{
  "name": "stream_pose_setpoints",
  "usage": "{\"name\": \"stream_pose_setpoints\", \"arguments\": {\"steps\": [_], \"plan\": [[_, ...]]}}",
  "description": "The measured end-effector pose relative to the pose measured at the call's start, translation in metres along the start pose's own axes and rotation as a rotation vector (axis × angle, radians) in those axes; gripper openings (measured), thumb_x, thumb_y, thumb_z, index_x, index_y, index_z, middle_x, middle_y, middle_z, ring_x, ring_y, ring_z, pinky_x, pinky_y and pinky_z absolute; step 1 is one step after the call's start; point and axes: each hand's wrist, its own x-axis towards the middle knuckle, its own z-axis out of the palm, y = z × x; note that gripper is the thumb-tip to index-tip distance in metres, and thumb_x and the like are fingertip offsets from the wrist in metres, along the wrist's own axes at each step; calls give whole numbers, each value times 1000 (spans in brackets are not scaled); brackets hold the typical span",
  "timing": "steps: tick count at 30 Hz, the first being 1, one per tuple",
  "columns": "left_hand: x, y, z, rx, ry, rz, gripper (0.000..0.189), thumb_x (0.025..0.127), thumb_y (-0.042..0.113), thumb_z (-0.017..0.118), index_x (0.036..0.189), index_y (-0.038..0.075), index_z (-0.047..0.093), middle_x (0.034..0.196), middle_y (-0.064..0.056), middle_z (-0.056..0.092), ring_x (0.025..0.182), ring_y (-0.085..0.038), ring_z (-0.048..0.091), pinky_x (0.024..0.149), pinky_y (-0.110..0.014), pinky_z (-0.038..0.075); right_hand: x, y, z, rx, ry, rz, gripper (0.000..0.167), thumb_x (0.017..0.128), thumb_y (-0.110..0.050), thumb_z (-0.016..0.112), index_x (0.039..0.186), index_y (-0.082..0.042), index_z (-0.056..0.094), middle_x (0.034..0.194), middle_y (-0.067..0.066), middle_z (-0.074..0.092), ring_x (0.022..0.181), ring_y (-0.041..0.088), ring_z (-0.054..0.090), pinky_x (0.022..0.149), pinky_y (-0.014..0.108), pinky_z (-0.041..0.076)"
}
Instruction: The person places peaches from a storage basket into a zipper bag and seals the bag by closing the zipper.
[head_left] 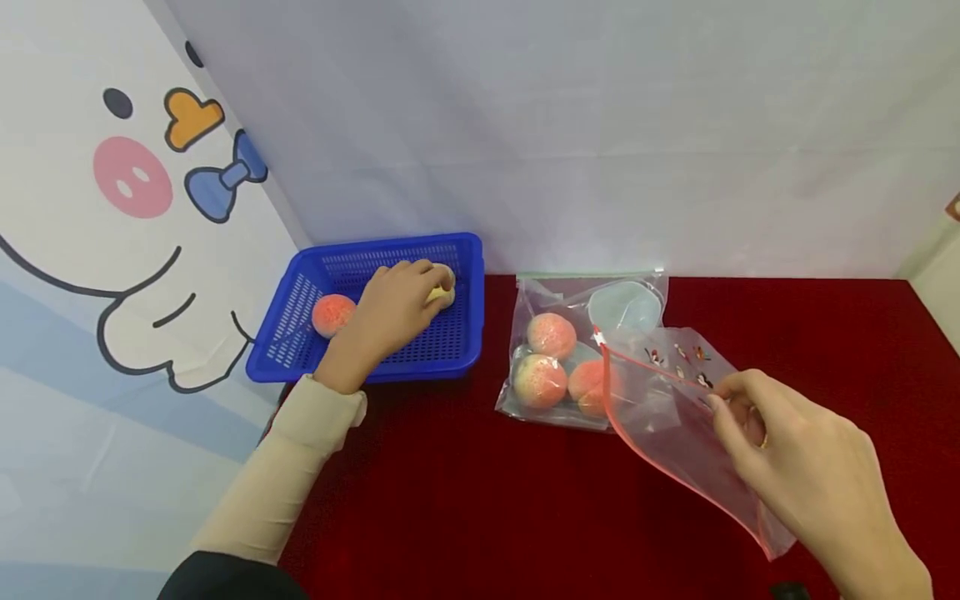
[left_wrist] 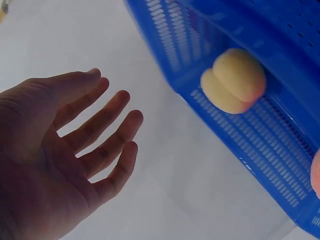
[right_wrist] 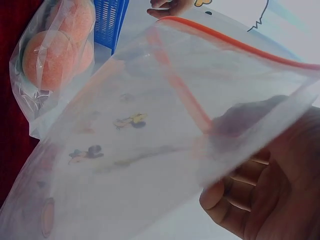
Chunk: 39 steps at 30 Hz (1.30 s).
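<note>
My left hand (head_left: pixel 393 304) reaches into the blue plastic basket (head_left: pixel 478 333), right over a pale yellow peach (head_left: pixel 444 293). In the left wrist view, its loosely bent fingers stand apart from that peach (left_wrist: pixel 234 80), which shows a cleft and a pink tinge. A second, pinker peach (head_left: pixel 332 314) lies in the basket beside my left wrist. With thumb and fingers my right hand (head_left: pixel 802 454) pinches a clear zip bag (head_left: pixel 675 417) by its side. This bag has a red-orange edge and small printed figures; it hangs slanted, its mouth facing left.
Between basket and right hand, another clear zip bag (head_left: pixel 573 292) lies flat with three peaches inside. The raised bag overlaps it in the head view. A dark red cloth (head_left: pixel 480 500) covers the table, a white curtain (head_left: pixel 600 125) stands behind, and a cartoon-printed sheet (head_left: pixel 67 333) hangs left.
</note>
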Motion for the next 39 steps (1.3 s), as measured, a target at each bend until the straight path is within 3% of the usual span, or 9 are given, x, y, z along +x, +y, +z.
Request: {"name": "stream_pose_setpoints", "arguments": {"steps": [4,9,19,27,35,39], "plan": [[12,-15,3,24,-82,-35,23,102,27,68,121,14,70,117,-10,71,102,-33,66,87,-52,54,-1,1,1,-6,-5,2,18,80,-11,79,86,-23,68,68,-16,50,59,-10,35,45,17,28],[24,-31,9,24,-169,-92,31,103,28,66,129,11,65,130,-15,66,116,-39,63,100,-62,50,0,3,1,-8,-4,-3,17,80,-11,79,86,-22,67,69,-15,53,60,-10,37,45,16,29],[51,-46,27,49,-344,-137,61,106,44,58,154,9,45,157,-23,45,143,-48,45,114,-69,39,1,4,3,-9,-4,-3,18,80,-12,79,86,-23,67,69,-16,52,59,-11,36,45,17,28],[67,-57,46,31,-380,-159,67,105,46,58,158,9,38,157,-26,42,143,-49,44,111,-66,43,4,2,3,-6,-16,4,17,81,-11,79,85,-23,66,68,-15,49,57,-8,34,45,18,27],[73,-66,58,-34,-410,-213,70,103,45,62,158,10,36,152,-28,45,133,-49,53,106,-64,47,7,2,3,4,-26,23,18,83,-13,79,84,-25,66,66,-15,49,58,-8,35,46,19,27],[77,-71,63,-78,-434,-246,74,102,45,63,160,11,33,157,-30,40,137,-50,51,109,-65,45,8,2,3,15,-31,28,18,83,-14,80,85,-26,66,66,-16,50,59,-9,37,47,18,29]]}}
